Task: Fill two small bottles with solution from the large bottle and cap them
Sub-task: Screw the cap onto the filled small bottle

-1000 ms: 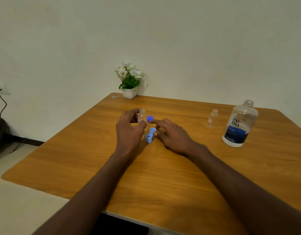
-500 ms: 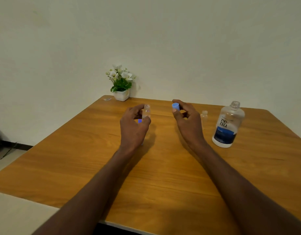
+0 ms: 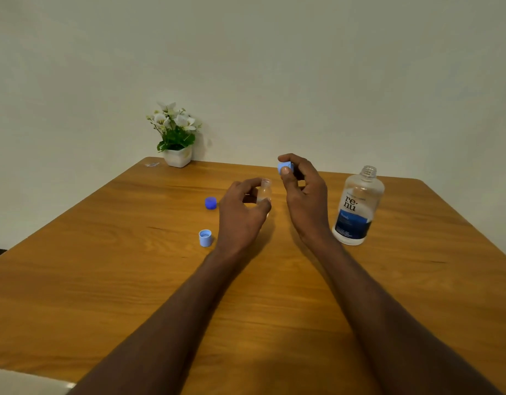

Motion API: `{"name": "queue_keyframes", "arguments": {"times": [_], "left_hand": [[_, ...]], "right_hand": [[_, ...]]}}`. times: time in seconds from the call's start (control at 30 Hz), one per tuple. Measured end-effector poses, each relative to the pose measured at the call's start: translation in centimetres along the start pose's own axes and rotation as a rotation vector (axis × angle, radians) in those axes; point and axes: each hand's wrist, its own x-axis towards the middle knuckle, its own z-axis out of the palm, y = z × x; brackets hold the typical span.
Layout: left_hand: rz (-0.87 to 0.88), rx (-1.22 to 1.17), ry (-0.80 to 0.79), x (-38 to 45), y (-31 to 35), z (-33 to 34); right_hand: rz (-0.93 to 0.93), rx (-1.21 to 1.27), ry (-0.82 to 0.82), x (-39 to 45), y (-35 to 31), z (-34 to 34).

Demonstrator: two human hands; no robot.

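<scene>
I see a wooden table [image 3: 109, 283] pushed against a plain pale wall [image 3: 274, 67], with a small potted plant with white flowers [image 3: 176, 136] standing at its far left corner. To my right stands the large renu solution bottle [image 3: 357, 206], upright and uncapped, clear with a dark blue label; I cannot tell its fill level. A dark blue cap [image 3: 211, 203] sits on the wood to the left of my hands, and a light blue cap [image 3: 205, 238] lies nearer me, open side up. My left hand [image 3: 240, 215] grips a small clear bottle [image 3: 264, 191] between thumb and curled fingers, holding it upright with its mouth open; there seems to be clear liquid in its lower part. My right hand [image 3: 306, 195] is raised just beside it, pinching another light blue cap [image 3: 284, 168] between thumb and fingertips, slightly above and to the right of the bottle's mouth. I see only one small bottle.
</scene>
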Motion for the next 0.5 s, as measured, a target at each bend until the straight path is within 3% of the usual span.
{"name": "queue_keyframes", "arguments": {"times": [0.27, 0.5], "left_hand": [[-0.013, 0.045, -0.061, 0.0, -0.9, 0.1], [-0.03, 0.049, -0.078, -0.1, -1.2, 0.2]], "right_hand": [[-0.138, -0.224, -0.189, -0.3, -0.4, 0.7], [-0.13, -0.263, -0.133, 0.1, -0.3, 0.3]]}}
